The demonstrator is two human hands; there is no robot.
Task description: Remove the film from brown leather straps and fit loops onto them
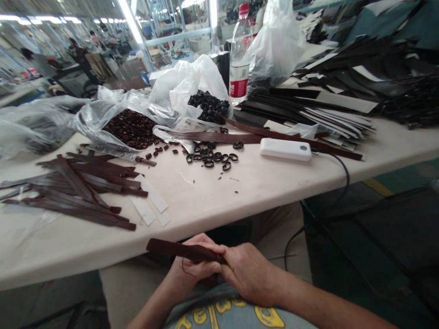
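A dark brown strap (168,248) is held over my lap, just below the table's front edge. My left hand (197,262) is closed round its middle, with the thumb along it and a loose thread hanging beside the fingers. At the strap's right end my right hand (248,272) is closed too, its fingers pressed on the tip and touching my left hand. On the table to the left lies a pile of similar brown straps (85,187). Black rings (217,156) are scattered near the middle, beside small brown loops in an open plastic bag (128,129).
A white power bank (285,149) with a black cable lies right of the rings. Behind stand a bottle (239,57) and a bag of black loops (210,106). Black strips (308,112) are heaped at the right. White paper strips (156,196) lie near the table edge (206,224).
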